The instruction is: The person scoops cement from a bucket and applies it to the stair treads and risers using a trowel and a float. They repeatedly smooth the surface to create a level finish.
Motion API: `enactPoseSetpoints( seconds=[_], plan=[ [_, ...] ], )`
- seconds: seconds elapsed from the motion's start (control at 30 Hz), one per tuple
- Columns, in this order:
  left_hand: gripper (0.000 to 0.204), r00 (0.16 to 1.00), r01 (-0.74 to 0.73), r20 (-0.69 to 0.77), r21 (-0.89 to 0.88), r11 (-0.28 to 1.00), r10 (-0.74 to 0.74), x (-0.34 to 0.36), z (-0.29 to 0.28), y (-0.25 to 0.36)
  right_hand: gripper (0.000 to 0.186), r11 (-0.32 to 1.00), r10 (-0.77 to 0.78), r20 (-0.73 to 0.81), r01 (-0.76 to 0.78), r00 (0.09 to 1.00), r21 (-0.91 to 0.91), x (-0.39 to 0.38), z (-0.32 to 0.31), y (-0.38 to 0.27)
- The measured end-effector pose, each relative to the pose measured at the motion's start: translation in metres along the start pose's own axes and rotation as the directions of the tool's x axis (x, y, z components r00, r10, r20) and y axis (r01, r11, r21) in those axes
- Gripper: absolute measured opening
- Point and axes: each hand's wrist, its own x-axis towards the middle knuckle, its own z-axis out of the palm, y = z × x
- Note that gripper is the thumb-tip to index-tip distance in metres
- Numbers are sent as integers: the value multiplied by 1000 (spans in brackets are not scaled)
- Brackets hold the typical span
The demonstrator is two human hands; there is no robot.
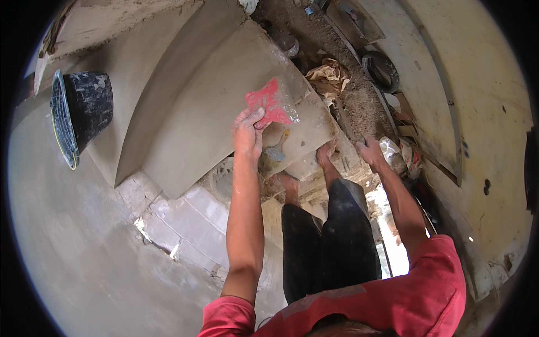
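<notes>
My left hand (247,133) is raised over a smooth grey cement slab (208,106). It is closed on the lower left edge of a plastic bag (270,104), red over most of its area and clear along its right side. Beneath it, a small trowel (275,151) with a yellowish handle lies flat close to my feet. Out to the right, my right hand (370,151) has its fingers curled, near a crumpled white and red bag (409,157). Whatever those fingers may hold is hidden.
A dark, cement-splashed bucket (90,104) lies at the far left. Crumpled brown paper (328,76) and a round black pan (380,72) are beyond the slab, by a strip of rubble. A yellowish board wall (477,112) bounds the right. My bare feet (327,153) stand on rough blocks.
</notes>
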Motion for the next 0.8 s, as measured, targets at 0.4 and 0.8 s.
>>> enactPoseSetpoints(
  seconds=[0.4, 0.8],
  plan=[
    [12, 975, -210, -80, -48, 976, 206, -18, 29, 8, 38, 528, -825, -252, 530, 505, -664, -84, -83, -141],
    [25, 984, -174, -13, 116, 978, 176, -27, -2, -3, 30, 795, -603, -311, 587, 734, -156, 23, -77, -185]
  ],
)
